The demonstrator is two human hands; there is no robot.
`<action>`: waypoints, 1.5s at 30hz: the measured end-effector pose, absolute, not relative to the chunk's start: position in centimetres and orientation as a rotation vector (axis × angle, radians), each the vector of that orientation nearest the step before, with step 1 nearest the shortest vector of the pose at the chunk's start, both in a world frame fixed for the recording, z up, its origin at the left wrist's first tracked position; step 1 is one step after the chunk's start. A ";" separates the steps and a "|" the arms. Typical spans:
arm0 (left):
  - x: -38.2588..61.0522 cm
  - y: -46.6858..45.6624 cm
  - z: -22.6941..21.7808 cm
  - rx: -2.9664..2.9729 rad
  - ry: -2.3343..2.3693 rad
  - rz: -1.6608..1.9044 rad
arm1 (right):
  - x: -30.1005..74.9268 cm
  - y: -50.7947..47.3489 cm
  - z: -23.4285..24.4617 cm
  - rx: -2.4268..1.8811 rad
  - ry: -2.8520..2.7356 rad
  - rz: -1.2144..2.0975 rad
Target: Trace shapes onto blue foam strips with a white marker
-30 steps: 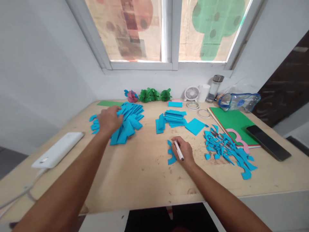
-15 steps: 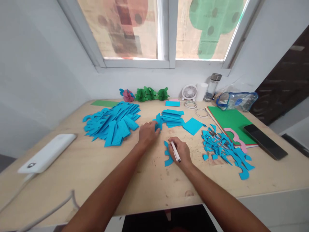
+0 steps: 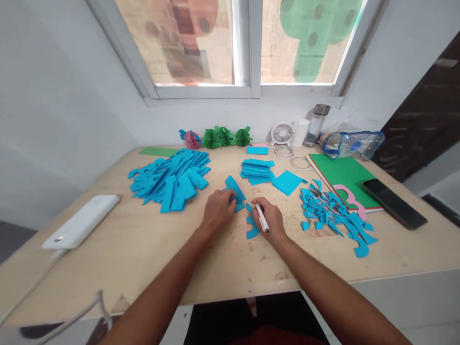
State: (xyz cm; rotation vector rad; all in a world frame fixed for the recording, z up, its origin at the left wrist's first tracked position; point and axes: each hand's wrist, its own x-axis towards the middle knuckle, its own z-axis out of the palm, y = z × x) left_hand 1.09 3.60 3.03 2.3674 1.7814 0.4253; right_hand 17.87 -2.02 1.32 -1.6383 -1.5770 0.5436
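Observation:
My left hand [image 3: 218,209] is closed on a folded piece of blue paper [image 3: 235,189], near the middle of the table. My right hand [image 3: 269,216] holds a white pen [image 3: 262,218] with a dark end, pointing back toward me. Partly under that hand is a blue paper cutout [image 3: 250,228] with a scalloped edge; its right side is hidden by the fingers. Beyond my hands is a stack of folded blue paper strips [image 3: 257,170], beside a flat blue square [image 3: 287,182]. A large pile of blue folded paper [image 3: 172,179] is at the left.
Blue paper scraps [image 3: 328,211] are heaped at the right, near green sheets [image 3: 341,175], a pink cutout [image 3: 349,199] and a phone [image 3: 394,203]. Along the back stand green paper figures [image 3: 223,136], a small fan [image 3: 282,133] and a bottle [image 3: 316,125]. A white power bank [image 3: 84,220] is at the left.
My left hand has drawn the folded blue paper away from the stack, toward me and closer to the cutout. My right hand still holds the pen over the cutout.

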 end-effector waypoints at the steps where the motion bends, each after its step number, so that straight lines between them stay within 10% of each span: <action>1: 0.8 3.2 3.0 2.360 1.771 0.426 | 17.9 -2.0 1.4 -1.654 -1.569 0.548; 45: -1.5 3.0 3.9 2.566 1.329 0.271 | 18.2 -2.1 1.7 -1.582 -1.517 0.655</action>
